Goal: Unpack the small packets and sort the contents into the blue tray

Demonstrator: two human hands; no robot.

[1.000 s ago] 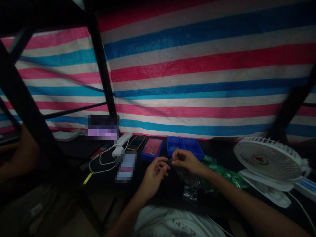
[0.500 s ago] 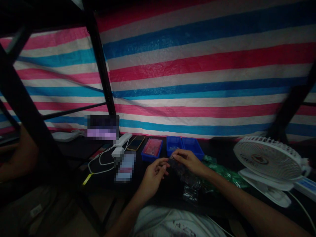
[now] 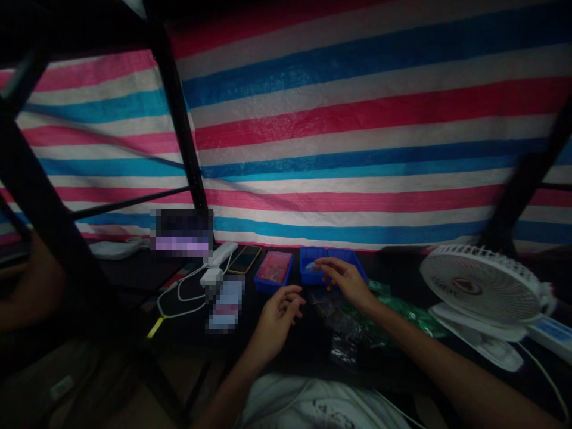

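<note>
Blue plastic tray with 2 compartments is sitting at the far edge of the dark table, and the right hand is hovering over its left compartment. Its fingers are lying narrow, the tips close together above a small pale piece; in this dim light I cannot tell whether they are gripping it. The left hand is hanging nearer and to the left, apart from the right one, fingers loosely curled with nothing showing between them. A crumpled clear plastic bag is lying on the table between the 2 forearms, just near of the right hand. Green packets are lying to its right. Just left of the tray, a second blue tray is holding reddish contents. Farther left, a phone and a white charger are resting. A white fan is lying at the right. Another person's hand is showing at the far left edge.
</note>
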